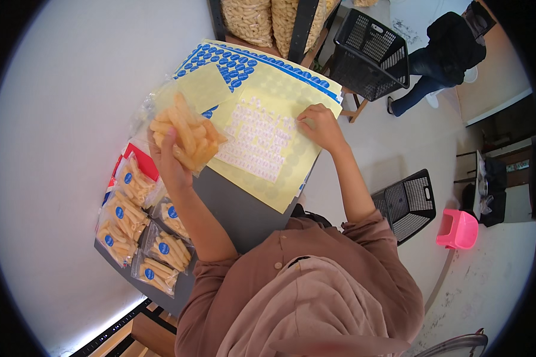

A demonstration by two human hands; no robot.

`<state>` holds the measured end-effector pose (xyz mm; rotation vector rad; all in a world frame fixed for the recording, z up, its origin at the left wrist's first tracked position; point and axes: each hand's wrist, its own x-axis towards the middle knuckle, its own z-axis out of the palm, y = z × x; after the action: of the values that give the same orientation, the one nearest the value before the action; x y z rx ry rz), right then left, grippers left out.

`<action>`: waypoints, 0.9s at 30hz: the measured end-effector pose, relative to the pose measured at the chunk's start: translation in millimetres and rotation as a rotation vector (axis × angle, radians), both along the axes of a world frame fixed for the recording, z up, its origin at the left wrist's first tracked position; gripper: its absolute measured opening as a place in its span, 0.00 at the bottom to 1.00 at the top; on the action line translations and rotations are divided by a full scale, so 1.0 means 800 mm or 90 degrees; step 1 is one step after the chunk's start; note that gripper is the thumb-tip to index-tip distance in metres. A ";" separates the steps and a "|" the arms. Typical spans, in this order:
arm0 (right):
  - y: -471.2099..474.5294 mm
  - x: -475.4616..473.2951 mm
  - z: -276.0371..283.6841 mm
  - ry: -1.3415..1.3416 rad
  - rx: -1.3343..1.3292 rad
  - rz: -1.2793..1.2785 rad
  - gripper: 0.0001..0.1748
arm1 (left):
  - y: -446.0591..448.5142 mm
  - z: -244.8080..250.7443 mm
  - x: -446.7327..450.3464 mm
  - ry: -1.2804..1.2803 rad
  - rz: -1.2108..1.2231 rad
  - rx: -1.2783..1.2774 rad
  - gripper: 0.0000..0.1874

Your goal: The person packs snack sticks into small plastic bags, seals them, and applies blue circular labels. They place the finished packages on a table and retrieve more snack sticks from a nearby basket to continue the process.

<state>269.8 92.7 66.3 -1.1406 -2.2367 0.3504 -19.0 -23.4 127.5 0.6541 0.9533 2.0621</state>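
My left hand (172,163) grips a clear plastic bag of pale snack sticks (188,129), raised over the left side of the table. No round label shows on the side of this bag facing me. My right hand (321,127) is at the right edge of a white sheet of small printed stickers (261,140), thumb and fingertips close together. Whether a sticker is between them is too small to tell. Under that sheet lies a yellow backing sheet (272,196). Round blue stickers (225,58) cover the sheets at the far side.
Several filled bags with blue round labels (163,247) lie at the table's (232,214) left. Big snack sacks (248,20) stand on a shelf beyond. Black crates (370,53), a pink stool (458,230) and another person (451,49) are to the right.
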 end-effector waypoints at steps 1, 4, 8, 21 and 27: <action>-0.001 -0.002 -0.001 -0.005 -0.003 0.003 0.04 | 0.000 -0.003 -0.002 0.004 0.002 0.003 0.22; -0.001 -0.005 -0.002 -0.042 0.011 0.008 0.04 | -0.002 -0.007 -0.008 0.000 -0.010 0.009 0.22; 0.001 -0.005 -0.004 -0.065 0.023 0.018 0.04 | -0.003 -0.003 -0.005 -0.005 0.006 0.004 0.23; 0.034 -0.046 -0.004 0.065 -0.044 0.002 0.06 | -0.005 0.015 0.001 -0.006 -0.021 0.022 0.16; 0.066 -0.107 -0.012 0.047 -0.064 0.048 0.07 | -0.017 0.006 -0.021 0.198 0.030 -0.035 0.11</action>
<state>184.4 145.2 56.5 -1.0778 -2.2233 0.5338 -35.7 -36.8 132.0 0.9499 1.2057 2.0013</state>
